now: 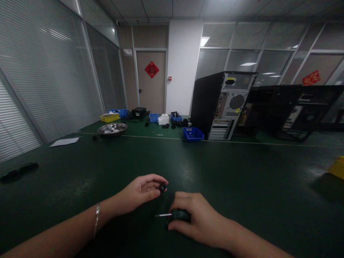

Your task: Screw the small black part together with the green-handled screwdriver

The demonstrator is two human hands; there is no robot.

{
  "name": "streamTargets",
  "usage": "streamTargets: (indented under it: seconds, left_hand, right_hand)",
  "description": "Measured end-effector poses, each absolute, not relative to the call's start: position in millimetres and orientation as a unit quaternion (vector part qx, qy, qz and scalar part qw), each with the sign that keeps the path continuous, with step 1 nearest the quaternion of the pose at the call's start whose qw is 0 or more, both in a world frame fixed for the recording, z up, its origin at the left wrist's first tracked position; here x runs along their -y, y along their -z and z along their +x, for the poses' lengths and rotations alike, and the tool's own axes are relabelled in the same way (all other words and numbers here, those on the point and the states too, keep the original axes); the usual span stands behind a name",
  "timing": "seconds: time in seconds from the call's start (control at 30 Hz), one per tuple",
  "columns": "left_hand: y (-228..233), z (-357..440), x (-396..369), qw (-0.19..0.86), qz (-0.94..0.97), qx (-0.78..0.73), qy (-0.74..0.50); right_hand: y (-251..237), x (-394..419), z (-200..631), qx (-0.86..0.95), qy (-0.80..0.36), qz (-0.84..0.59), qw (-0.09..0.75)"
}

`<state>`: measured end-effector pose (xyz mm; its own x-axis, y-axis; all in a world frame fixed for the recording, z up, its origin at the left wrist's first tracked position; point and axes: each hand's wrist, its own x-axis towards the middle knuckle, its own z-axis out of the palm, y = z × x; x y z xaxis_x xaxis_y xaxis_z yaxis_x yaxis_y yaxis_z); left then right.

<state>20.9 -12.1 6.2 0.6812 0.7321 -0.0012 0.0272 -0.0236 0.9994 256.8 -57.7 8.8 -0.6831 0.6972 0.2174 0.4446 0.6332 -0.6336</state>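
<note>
- Here, head view, low centre: left hand (142, 191) at 7 o'clock of the table middle, palm turned inward, thumb and fingertips pinched on a small black part (162, 187), held just above the green table (242, 172).
- Just beside, at 5 o'clock from that part: right hand (196, 218) closed around a dark-handled screwdriver (177, 215), knuckles up, resting on the table; thin metal shaft poking out toward 9 o'clock, tip below the left hand's fingers, apart from the black part.
- On the left wrist: a thin silver bracelet (96, 218).
- Far off at 12 o'clock: black computer tower (223, 105) standing upright, back panel showing, with a blue bin (192, 134) near its foot.
- At 11 o'clock: round metal bowl (112, 129), yellow tray (109, 117) behind it, white paper sheet (64, 142) toward 10 o'clock.
- At 9 o'clock, near the table edge: a long black object (18, 171), too dark to tell what.
- At 3 o'clock, cut by the frame: a yellow object (337, 166).
</note>
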Motion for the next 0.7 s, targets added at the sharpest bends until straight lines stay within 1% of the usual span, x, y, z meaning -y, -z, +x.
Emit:
streamTargets:
  seconds: [0.2,0.37,0.5,0.7]
  left_hand:
    - [-1.8,26.3,17.0,0.672,0.610,-0.283,-0.310]
    - [-2.5,30.5,20.1,0.646,0.630,-0.300,-0.309]
    - [-5.7,32.0,22.8,0.635,0.644,-0.319,-0.284]
    - [-4.6,35.4,25.1,0.646,0.634,-0.318,-0.282]
  right_hand:
    - [-2.4,53.6,253.2,0.832,-0.297,-0.350,0.311]
    - [-0.3,48.1,253.7,0.780,-0.299,-0.402,0.375]
    - [2.1,48.7,253.5,0.774,-0.311,-0.397,0.383]
    - [-0.8,49.7,252.0,0.789,-0.306,-0.376,0.377]
